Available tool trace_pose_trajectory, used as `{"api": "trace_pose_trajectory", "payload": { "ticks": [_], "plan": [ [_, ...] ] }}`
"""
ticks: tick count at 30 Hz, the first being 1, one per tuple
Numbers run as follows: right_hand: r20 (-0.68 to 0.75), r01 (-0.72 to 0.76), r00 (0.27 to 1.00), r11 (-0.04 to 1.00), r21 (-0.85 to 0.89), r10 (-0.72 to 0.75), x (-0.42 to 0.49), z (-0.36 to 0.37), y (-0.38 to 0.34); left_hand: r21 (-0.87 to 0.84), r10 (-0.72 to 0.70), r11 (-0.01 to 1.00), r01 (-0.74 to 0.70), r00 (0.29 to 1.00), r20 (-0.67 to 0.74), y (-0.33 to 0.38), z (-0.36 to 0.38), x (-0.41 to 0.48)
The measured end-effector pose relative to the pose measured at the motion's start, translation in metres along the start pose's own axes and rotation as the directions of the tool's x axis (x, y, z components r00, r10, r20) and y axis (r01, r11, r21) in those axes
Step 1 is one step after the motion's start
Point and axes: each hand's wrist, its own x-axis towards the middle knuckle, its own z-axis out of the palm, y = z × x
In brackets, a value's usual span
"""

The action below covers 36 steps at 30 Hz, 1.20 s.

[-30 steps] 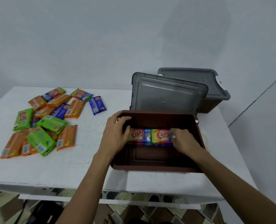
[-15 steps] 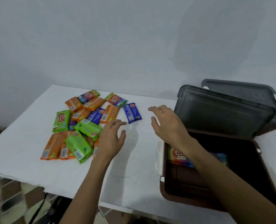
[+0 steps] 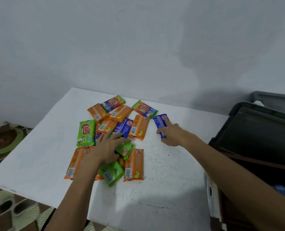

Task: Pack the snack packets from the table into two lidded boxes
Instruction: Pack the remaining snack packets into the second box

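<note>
Several snack packets, orange, green, blue and rainbow, lie in a loose pile (image 3: 120, 114) on the white table (image 3: 163, 189). My left hand (image 3: 105, 147) lies spread on top of the pile, fingers over a green packet (image 3: 126, 150), not closed on it. To the right of the pile a single blue packet (image 3: 160, 120) lies apart, and my right hand (image 3: 171, 134) has its fingers closed around its near end. The open brown box (image 3: 261, 161) is at the right edge, its inside mostly hidden by my right arm.
A dark grey lid (image 3: 255, 130) leans upright behind the brown box. A second box with a grey lid (image 3: 275, 100) stands behind it by the wall. The table's left and front edges drop to a patterned floor (image 3: 13, 212).
Both hands have left the brown box and moved left to the pile. My left hand has come down on the packets, and my right hand has closed on the lone blue packet.
</note>
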Motion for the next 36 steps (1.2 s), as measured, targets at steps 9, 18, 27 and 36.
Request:
{"api": "trace_pose_trajectory", "payload": {
  "ticks": [9, 18, 27, 36],
  "plan": [
    [-0.46, 0.091, 0.887, 0.988, 0.126, -0.023, -0.025, -0.018, 0.005, -0.09, 0.132, 0.981, -0.171, 0.934, -0.333, 0.019, -0.017, 0.005],
    [-0.615, 0.292, 0.76, 0.736, 0.611, 0.209, -0.154, -0.03, 0.053, -0.527, 0.078, 0.633, -0.566, 0.725, -0.685, 0.124, -0.041, -0.03],
    [-0.615, 0.395, 0.709, 0.527, 0.752, 0.346, -0.295, 0.006, 0.114, -0.843, -0.103, 0.202, -0.499, 0.845, -0.525, 0.244, -0.007, -0.061],
    [-0.367, 0.219, 0.88, 0.429, 0.876, 0.3, -0.306, 0.057, 0.137, -0.903, -0.258, 0.026, -0.429, 0.87, -0.42, 0.296, 0.042, -0.063]
  ]
}}
